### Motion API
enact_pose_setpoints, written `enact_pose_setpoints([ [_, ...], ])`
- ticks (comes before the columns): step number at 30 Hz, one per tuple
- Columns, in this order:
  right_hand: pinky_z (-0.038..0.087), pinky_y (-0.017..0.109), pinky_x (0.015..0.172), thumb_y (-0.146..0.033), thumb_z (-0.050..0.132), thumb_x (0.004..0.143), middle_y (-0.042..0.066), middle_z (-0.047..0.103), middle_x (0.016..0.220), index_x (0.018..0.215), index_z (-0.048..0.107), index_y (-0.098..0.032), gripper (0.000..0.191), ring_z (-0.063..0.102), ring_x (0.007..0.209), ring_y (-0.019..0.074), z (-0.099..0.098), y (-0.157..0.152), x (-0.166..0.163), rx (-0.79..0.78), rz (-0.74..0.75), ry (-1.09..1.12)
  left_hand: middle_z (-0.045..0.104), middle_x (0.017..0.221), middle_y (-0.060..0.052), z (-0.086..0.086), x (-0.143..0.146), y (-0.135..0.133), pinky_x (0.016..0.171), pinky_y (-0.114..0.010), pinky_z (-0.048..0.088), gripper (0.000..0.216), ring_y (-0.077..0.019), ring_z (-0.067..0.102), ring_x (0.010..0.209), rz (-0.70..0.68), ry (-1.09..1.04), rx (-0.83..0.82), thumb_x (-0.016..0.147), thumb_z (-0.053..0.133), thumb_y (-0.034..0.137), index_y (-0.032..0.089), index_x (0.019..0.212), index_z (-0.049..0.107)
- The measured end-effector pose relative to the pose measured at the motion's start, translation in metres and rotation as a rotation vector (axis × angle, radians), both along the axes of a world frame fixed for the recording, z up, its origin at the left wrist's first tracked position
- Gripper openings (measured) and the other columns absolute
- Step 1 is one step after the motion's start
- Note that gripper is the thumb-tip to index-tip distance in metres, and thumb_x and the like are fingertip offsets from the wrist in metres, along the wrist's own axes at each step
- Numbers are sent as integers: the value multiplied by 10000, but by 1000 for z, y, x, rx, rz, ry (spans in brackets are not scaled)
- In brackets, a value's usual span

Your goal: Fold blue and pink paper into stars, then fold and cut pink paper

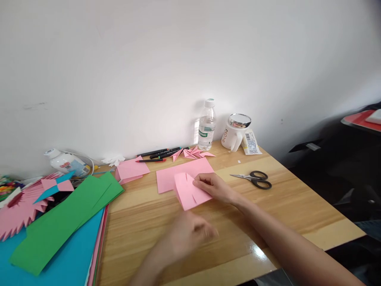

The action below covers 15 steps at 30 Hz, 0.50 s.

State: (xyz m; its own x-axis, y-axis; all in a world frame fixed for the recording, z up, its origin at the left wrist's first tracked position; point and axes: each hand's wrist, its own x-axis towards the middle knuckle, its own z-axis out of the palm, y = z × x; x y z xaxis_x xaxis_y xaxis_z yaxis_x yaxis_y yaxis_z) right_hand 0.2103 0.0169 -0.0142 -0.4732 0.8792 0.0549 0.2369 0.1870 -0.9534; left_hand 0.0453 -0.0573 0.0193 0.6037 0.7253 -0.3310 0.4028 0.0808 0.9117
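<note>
My right hand (216,188) pinches a folded piece of pink paper (186,193) between thumb and fingers. The folded paper has short slits cut along it, and its left part stands slightly raised. Beneath it, toward the wall, lies a larger pink sheet (166,178) flat on the table. Closer to me, my left hand (190,235) hovers just in front of the folded paper, apart from it. Motion blurs its fingers, so I cannot make out whether they are apart or closed.
Scissors (256,178) lie to the right on the wooden table (143,230). A water bottle (207,126), a lidded mug (235,133), pens (162,154) and pink paper scraps (195,153) line the wall. Green paper strips (65,222) and a white bottle (68,163) are at left.
</note>
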Motion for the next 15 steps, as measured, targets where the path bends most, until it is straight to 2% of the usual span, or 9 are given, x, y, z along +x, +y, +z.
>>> enact_pose_setpoints([
  [2, 266, 205, 505, -401, 447, 870, -52, 349, 607, 621, 435, -159, 347, 305, 555, 79, 2, -2, 1, -12, 177, -49, 730, 778, -2, 22, -10, -14, 613, -201, 451, 240, -143, 645, 683, -229, 43, 69, 787, 583, 397, 207, 804, 728],
  [3, 282, 203, 514, -371, 455, 869, -49, 383, 610, 631, 460, -155, 321, 332, 558, 81, 2, -5, 1, -8, 251, -80, 732, 781, 3, 28, -14, -19, 603, -193, 457, 224, -141, 651, 678, -258, 42, 92, 792, 587, 388, 221, 832, 731],
  [4, 302, 203, 526, -338, 466, 864, -42, 432, 621, 653, 493, -152, 283, 369, 567, 85, 2, -7, 0, 4, 302, -117, 728, 739, 6, 29, -18, -23, 604, -194, 467, 233, -136, 649, 652, -185, 55, 198, 813, 561, 383, 226, 814, 733],
  [6, 334, 207, 547, -283, 497, 845, -20, 536, 676, 747, 559, -150, 177, 449, 600, 101, 1, -12, -4, 44, 329, -207, 726, 785, -19, 15, -25, -26, 669, -219, 502, 254, -147, 659, 703, 154, 131, 566, 863, 492, 311, 211, 819, 722],
  [7, 340, 207, 545, -269, 513, 836, -11, 568, 692, 797, 572, -150, 138, 474, 606, 108, 0, -14, -6, 67, 317, -256, 722, 876, -47, 2, -28, -26, 740, -248, 515, 264, -164, 663, 795, 250, 181, 746, 883, 450, 255, 191, 889, 706],
  [8, 341, 206, 539, -261, 525, 830, -3, 588, 699, 838, 573, -149, 122, 490, 604, 113, -1, -15, -8, 93, 304, -302, 707, 961, -85, -14, -30, -26, 815, -291, 514, 294, -186, 654, 896, 288, 224, 927, 893, 399, 191, 160, 943, 687],
  [11, 333, 208, 527, -245, 541, 828, 14, 616, 699, 854, 555, -148, 102, 510, 588, 121, -1, -20, -15, 195, 283, -459, 640, 1131, -170, -53, -36, -27, 947, -407, 465, 363, -253, 540, 1148, 227, 430, 1327, 847, 333, 26, 68, 1057, 626],
  [13, 331, 217, 546, -198, 540, 825, 31, 635, 730, 837, 556, -148, 54, 534, 617, 132, 3, -22, -20, 294, 293, -585, 577, 1228, -191, -66, -37, -30, 969, -397, 454, 411, -267, 449, 1235, 50, 586, 1414, 810, 330, -22, 23, 1142, 567],
  [15, 333, 227, 565, -172, 528, 836, 46, 644, 778, 853, 562, -148, 45, 556, 652, 143, 7, -26, -24, 392, 315, -716, 536, 1273, -199, -68, -37, -34, 968, -375, 455, 462, -268, 419, 1254, -76, 714, 1416, 781, 317, -37, 2, 1193, 524],
])
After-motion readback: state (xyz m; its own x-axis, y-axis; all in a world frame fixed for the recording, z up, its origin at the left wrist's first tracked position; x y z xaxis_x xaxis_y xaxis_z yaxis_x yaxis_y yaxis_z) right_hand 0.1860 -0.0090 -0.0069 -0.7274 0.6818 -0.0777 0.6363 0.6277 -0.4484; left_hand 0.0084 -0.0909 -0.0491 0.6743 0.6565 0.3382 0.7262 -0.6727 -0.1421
